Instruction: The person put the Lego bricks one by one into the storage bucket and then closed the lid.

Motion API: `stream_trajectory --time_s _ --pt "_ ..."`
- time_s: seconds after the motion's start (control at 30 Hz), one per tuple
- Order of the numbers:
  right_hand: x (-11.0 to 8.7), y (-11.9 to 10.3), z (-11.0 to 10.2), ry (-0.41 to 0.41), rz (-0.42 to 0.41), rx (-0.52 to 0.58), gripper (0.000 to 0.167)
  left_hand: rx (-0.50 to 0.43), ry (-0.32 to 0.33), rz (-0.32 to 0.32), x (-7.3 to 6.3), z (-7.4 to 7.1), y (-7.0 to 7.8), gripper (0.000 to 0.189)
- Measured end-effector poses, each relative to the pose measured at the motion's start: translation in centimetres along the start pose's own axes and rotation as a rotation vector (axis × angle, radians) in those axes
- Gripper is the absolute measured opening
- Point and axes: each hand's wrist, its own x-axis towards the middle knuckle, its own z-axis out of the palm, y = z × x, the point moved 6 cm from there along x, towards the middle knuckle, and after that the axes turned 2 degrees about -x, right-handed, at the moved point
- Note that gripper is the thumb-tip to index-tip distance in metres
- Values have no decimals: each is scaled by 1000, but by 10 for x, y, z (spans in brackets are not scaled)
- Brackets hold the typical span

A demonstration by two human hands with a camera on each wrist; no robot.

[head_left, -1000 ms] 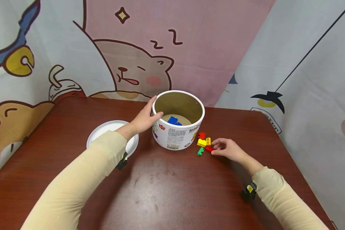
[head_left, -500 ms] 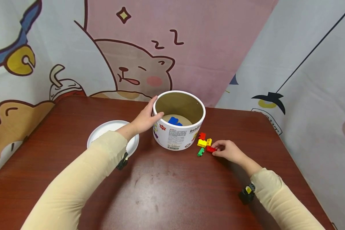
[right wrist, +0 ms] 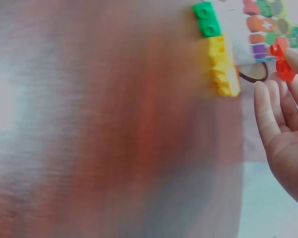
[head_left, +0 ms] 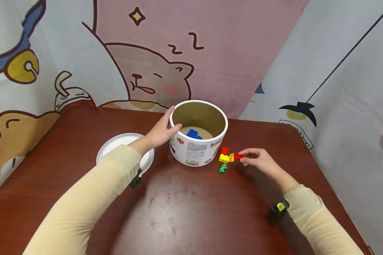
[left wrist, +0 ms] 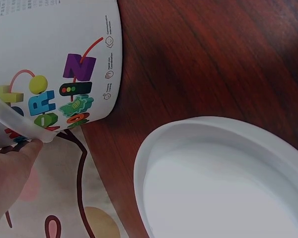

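A round white toy-block bucket point(head_left: 196, 150) stands upright, its top off, with blue building blocks point(head_left: 193, 133) lying on its bottom. My left hand point(head_left: 161, 132) grips the bucket's rim from the left, thumb at the inner edge and fingers along the outside. To the right of the bucket, my right hand point(head_left: 264, 162) pinches a red building block point(right wrist: 284, 59) between thumb and fingertips, held up over the table in the right wrist view. Close by lie two yellow blocks point(right wrist: 223, 64), a green block point(right wrist: 206, 20) and another red block point(head_left: 224, 150).
A white round lid point(left wrist: 213, 193) lies inner side up on the brown table point(head_left: 191, 212), left of the bucket and partly under my left forearm. A cartoon-printed cloth point(head_left: 229, 53) hangs behind the table's far edge.
My right hand has taken the red block off the table, lifting it slightly up and to the right. My left hand and the bucket stay put.
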Motion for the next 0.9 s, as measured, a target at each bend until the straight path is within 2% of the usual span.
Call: stream_trajectory --time_s 0.43,0.57,0.7,0.9 --pt "8 -62 -35 77 -88 35 38 -6 3 -8 0 0 -3 76" --pt "12 -80 -43 90 -116 74 30 -5 6 -4 1 0 -3 76" --pt "18 -94 -47 94 -134 124 18 -4 3 -5 1 0 -3 76" --pt "27 -115 -45 91 -168 155 16 -5 0 -2 2 0 -1 76"
